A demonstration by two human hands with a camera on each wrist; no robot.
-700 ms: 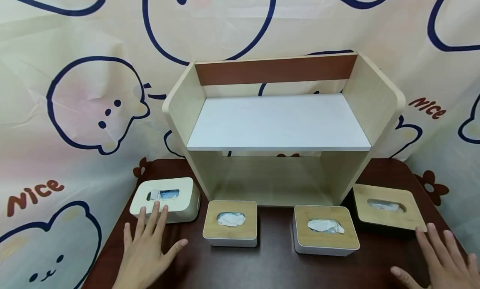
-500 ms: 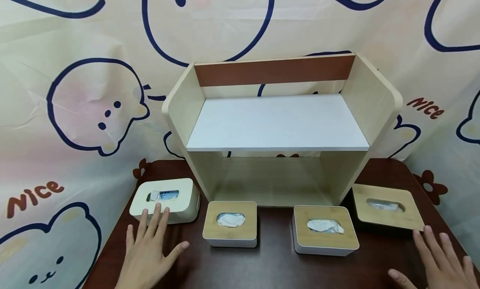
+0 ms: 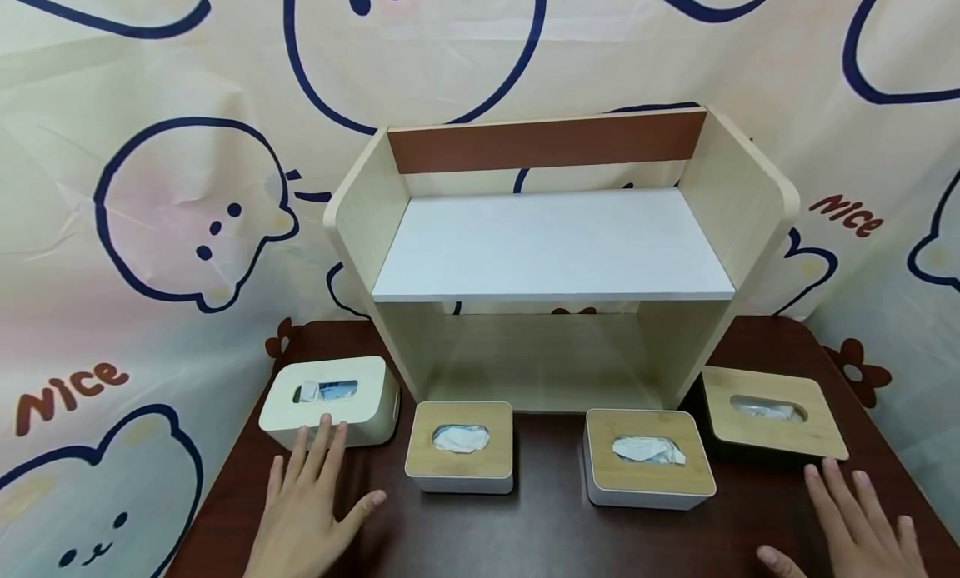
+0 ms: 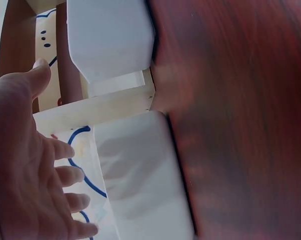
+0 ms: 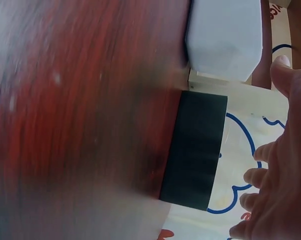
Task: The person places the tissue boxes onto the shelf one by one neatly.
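Observation:
My left hand, fingers spread and straight, hovers just in front of a white tissue box at the table's left. In the left wrist view that hand holds nothing. Toward the right edge my right hand is stretched out before a tissue box with a black body and wooden lid; its black side shows in the right wrist view. Between the hands stand two tissue boxes with white bodies and wooden lids, a left one and a right one. Tissue shows in their slots.
A two-level desk shelf with a white middle board stands behind the boxes on a dark reddish-brown table. Behind it hangs a cloth printed with cartoon bears.
Both hands have shifted a little inward, the left one to the right and the right one to the left. The tissue boxes and shelf stay in place.

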